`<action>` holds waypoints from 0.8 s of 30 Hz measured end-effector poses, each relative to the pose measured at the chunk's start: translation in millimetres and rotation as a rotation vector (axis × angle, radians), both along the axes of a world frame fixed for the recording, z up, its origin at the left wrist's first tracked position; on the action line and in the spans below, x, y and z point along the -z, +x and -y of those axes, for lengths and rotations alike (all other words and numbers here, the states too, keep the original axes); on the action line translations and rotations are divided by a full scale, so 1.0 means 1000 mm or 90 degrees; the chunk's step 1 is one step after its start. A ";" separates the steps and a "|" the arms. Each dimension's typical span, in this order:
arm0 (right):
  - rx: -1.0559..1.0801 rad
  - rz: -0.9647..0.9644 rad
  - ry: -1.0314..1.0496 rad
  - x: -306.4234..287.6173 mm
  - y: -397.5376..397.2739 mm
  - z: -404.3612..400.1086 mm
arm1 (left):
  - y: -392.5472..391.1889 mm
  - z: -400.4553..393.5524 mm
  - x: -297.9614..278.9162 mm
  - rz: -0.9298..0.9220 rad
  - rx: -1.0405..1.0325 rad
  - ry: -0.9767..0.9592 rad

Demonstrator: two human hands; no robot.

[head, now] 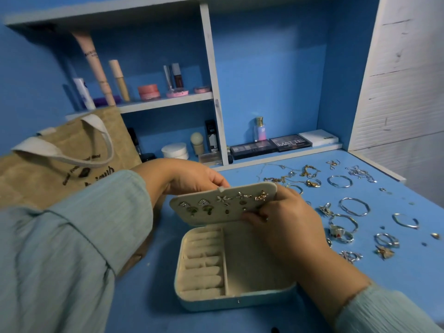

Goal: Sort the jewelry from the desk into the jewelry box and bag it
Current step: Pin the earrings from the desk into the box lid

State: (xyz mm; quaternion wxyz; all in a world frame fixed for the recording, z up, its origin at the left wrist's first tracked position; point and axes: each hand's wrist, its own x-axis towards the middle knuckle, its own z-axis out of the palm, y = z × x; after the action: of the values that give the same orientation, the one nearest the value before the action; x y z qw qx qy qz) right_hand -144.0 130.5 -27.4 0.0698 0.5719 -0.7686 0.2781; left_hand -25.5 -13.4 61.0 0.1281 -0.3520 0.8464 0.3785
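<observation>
Holding the earring panel over the open jewelry box while the loose jewelry is waiting off to my right.

I am gripping the panel's far top edge with my left hand, fingers curled over it, and my right hand is pinching at the panel's right end, fingertips pressed together on what may be a small stud, though I cannot tell for certain. The panel is lying long side left to right, tilted up toward me, already carrying several earrings. The box is sitting on the blue desk just below both hands, ring rolls on its left, an open compartment on its right. The rings and bangles are lying spread to the right, so my right hand is nearer them. The tan bag is standing at far left.
</observation>
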 end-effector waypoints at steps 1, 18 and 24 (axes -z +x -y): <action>0.008 0.000 0.000 0.000 0.000 0.000 | -0.002 0.001 0.000 0.009 0.009 0.005; 0.087 -0.092 -0.016 -0.001 0.007 -0.002 | -0.016 -0.003 0.018 0.019 0.086 -0.123; 0.109 -0.144 -0.059 0.001 0.003 0.003 | -0.016 -0.005 0.022 0.007 0.091 -0.133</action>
State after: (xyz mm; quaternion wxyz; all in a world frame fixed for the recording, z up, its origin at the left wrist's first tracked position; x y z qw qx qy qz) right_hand -140.5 127.1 -28.7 0.2056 0.5281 -0.7882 0.2397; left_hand -41.2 -8.4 39.3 0.1221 -0.3042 0.9035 0.2763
